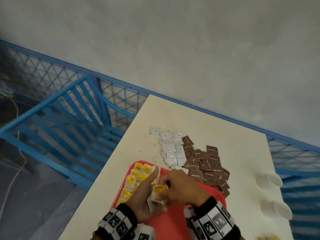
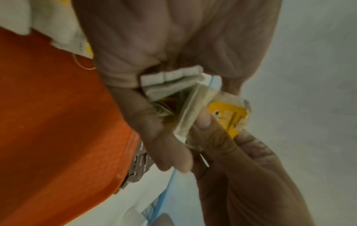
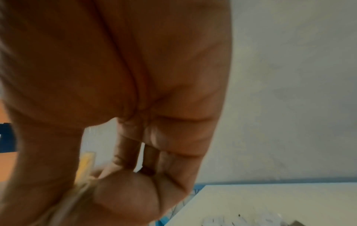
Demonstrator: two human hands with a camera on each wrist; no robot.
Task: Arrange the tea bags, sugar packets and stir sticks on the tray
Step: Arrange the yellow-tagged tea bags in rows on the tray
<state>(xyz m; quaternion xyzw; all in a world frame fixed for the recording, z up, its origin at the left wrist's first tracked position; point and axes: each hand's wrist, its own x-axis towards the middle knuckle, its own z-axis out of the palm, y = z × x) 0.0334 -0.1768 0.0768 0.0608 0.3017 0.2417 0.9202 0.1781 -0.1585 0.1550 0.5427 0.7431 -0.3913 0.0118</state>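
A red tray (image 1: 173,226) lies at the table's near edge, with yellow-labelled tea bags (image 1: 136,177) laid in rows along its left side. My left hand (image 1: 149,194) grips a small stack of tea bags (image 1: 155,202) above the tray, thumb stretched forward. My right hand (image 1: 165,187) pinches the top tea bag (image 1: 160,189) of that stack. The left wrist view shows the stack (image 2: 172,81) in my left hand (image 2: 154,130) and the right thumb (image 2: 210,134) on a yellow-labelled tea bag (image 2: 228,116). My right hand (image 3: 108,175) fills the right wrist view beside a blurred tea bag (image 3: 86,165).
White sugar packets (image 1: 171,149) and brown sugar packets (image 1: 207,163) lie heaped on the cream table (image 1: 225,127) just beyond the tray, with dark crumbs beside them. White rounded objects (image 1: 273,177) sit near the right edge. A blue railing (image 1: 69,110) stands to the left.
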